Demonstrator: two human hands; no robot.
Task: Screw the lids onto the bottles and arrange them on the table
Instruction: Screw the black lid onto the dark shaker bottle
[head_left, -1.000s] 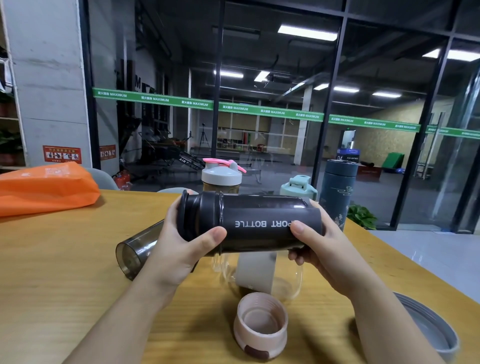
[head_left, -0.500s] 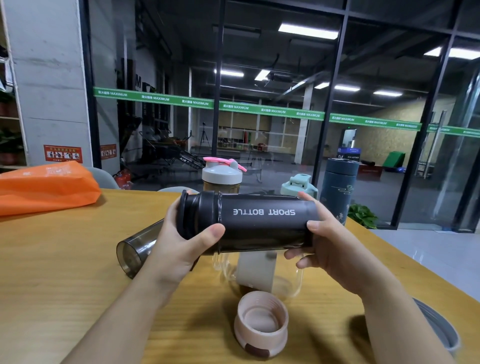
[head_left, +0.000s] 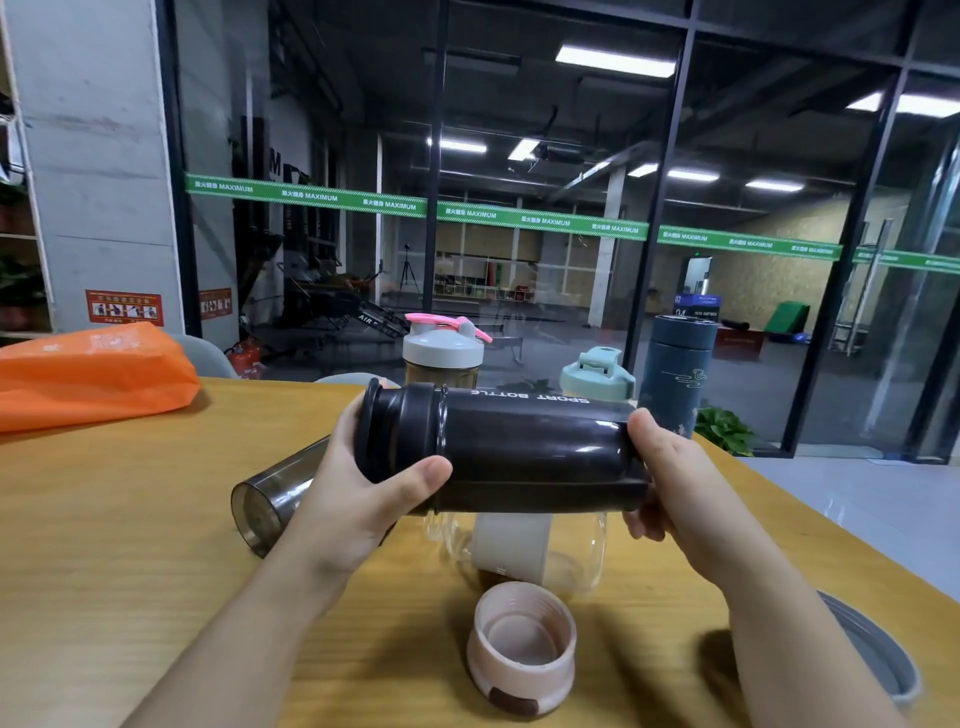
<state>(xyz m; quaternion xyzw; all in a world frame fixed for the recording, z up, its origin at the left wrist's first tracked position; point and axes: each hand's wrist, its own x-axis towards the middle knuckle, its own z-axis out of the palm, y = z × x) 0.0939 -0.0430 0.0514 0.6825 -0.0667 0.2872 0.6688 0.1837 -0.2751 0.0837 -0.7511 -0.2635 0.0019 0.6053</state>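
I hold a dark sport bottle (head_left: 530, 452) sideways above the wooden table (head_left: 104, 545). My left hand (head_left: 358, 499) grips its black lid (head_left: 395, 431) at the left end. My right hand (head_left: 670, 483) grips the bottle's base at the right end. The white lettering sits on the top edge. Below it lies a clear bottle with a beige sleeve (head_left: 519, 548), and a pink lid (head_left: 522, 647) rests open side up in front. A smoky open bottle (head_left: 270, 499) lies on its side behind my left hand.
At the table's far edge stand a white-and-pink capped shaker (head_left: 441, 348), a mint-lidded bottle (head_left: 597, 374) and a dark blue flask (head_left: 675, 374). An orange bag (head_left: 88, 374) lies at the far left. A grey round lid (head_left: 878, 654) sits at the right edge.
The bottle has rotated in my hands: its lettering rolled from the front face up to the top edge. My right hand shifted its grip on the base.
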